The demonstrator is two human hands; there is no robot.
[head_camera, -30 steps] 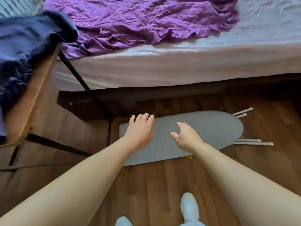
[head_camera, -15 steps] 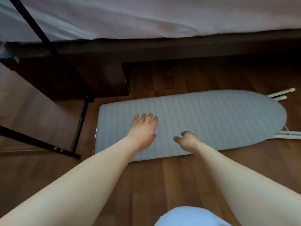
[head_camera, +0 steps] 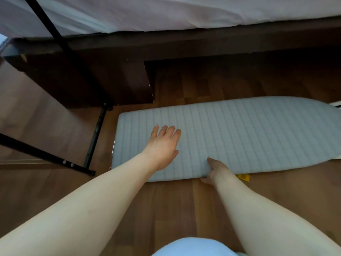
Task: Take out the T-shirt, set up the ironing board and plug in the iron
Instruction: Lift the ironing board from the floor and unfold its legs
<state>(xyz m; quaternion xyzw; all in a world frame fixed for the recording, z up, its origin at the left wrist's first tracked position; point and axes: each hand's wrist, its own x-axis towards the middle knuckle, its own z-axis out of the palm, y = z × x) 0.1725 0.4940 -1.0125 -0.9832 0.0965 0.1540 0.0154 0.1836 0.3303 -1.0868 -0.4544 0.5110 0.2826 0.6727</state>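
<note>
A folded ironing board [head_camera: 239, 133] with a pale grey striped cover lies flat on the wooden floor, its rounded nose pointing right and its square end to the left. My left hand [head_camera: 164, 145] rests flat on the cover near the square end, fingers spread. At the board's near edge, my right hand [head_camera: 215, 169] curls around the rim, thumb on top and fingers tucked under. A bit of the board's white leg [head_camera: 336, 103] peeks out at the far right. No T-shirt or iron is in view.
A bed with a dark wooden frame [head_camera: 184, 47] and white sheet [head_camera: 166, 13] runs along the far side. Black metal legs of a table [head_camera: 96, 132] stand at the left. A small yellow tag [head_camera: 243, 177] sticks out under the board's near edge.
My view has dropped closer to the floor. My left hand has settled flat on the cover, and my right hand has come down to grip the board's near edge.
</note>
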